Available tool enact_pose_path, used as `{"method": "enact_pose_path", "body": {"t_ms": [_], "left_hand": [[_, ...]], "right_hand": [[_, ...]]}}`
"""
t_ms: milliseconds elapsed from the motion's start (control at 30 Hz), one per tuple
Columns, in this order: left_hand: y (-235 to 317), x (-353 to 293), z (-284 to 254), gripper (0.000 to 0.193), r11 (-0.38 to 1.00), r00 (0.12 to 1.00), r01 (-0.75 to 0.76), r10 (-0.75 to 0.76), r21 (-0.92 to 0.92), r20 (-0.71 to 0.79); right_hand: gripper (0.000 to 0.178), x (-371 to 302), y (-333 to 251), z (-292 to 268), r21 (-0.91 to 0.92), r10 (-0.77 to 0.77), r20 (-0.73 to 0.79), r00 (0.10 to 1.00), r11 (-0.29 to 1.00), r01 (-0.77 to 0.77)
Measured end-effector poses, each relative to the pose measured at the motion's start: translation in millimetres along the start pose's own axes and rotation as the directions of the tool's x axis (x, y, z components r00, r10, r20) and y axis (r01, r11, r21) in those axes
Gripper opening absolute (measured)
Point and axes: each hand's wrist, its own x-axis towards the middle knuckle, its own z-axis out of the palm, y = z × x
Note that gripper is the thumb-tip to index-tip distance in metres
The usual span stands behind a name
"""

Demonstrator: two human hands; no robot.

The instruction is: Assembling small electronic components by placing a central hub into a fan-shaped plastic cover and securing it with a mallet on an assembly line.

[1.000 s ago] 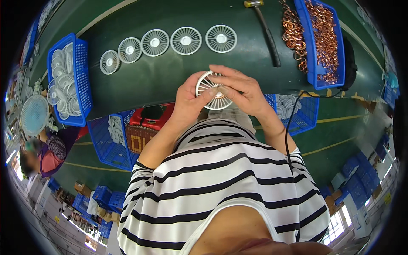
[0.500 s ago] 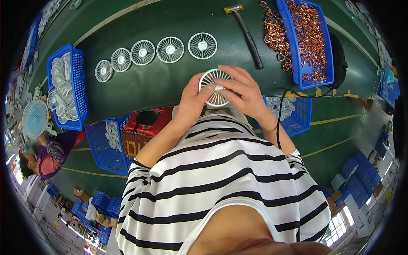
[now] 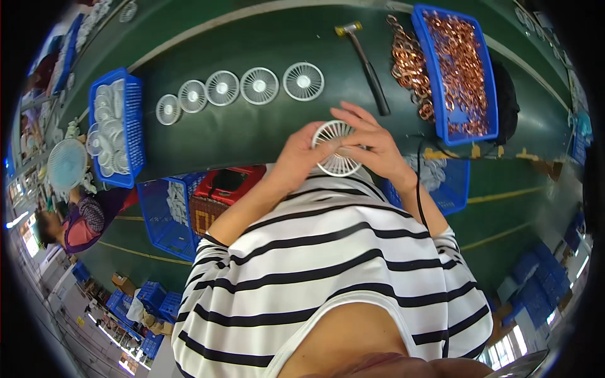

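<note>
A white round spoked grille (image 3: pixel 340 166), like a small fan cover, is held close to my body at the near edge of the green table. My left hand (image 3: pixel 300 156) grips its left rim, with the thumb reaching over the spokes toward the hub. My right hand (image 3: pixel 373 148) is on its right side, thumb and fingers near the centre and the upper fingers raised. The fingers cover the hub, so whatever sits there is hidden. Beyond my hands, several similar white grilles (image 3: pixel 259 86) lie flat in a row across the table.
A hammer (image 3: pixel 368 72) lies right of the row. Copper-coloured rings (image 3: pixel 408 63) are heaped beside a blue bin (image 3: pixel 439 85) of more rings. A blue basket (image 3: pixel 134 126) of white grilles stands left. Below the table are more blue baskets (image 3: pixel 165 217) and a red stool (image 3: pixel 233 183). A cable (image 3: pixel 420 189) hangs near my right forearm.
The whole view has shifted, so the table things appear lower and slightly to the right. Both hands remain on the grille; the right fingers have moved a little over its centre.
</note>
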Motion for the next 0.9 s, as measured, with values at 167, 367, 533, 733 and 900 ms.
{"method": "enact_pose_path", "body": {"t_ms": [167,367,533,733,900], "left_hand": [[5.9,7.7,-4.1,0.049,0.82,0.954,-0.271,0.298,0.505,0.028],[-65.3,35.9,-21.2,0.037,0.087,0.857,-0.428,0.354,0.9,0.374],[-117.2,83.9,-41.6,0.03,-0.358,0.507,-0.525,0.597,0.772,0.621],[-90.6,80.6,-35.6,0.043,-0.127,0.751,-0.454,0.477,0.882,0.455],[-23.3,42.8,-78.7,0.023,0.025,0.735,-0.321,0.638,0.947,0.232]], "right_hand": [[0.02,-0.1,-6.8,-6.1,0.184,0.226,0.005,0.974,0.957,-0.223],[0.03,-57.3,100.8,-48.2,-0.394,0.223,-0.66,0.717,0.71,-0.584],[0.029,-63.0,127.6,-59.8,-0.614,0.119,-0.708,0.696,0.383,-0.691],[0.016,-48.4,138.3,-70.4,-0.674,0.142,-0.674,0.725,0.282,-0.682],[0.015,-51.1,132.9,-67.4,-0.738,0.049,-0.604,0.796,0.341,-0.582]]}}
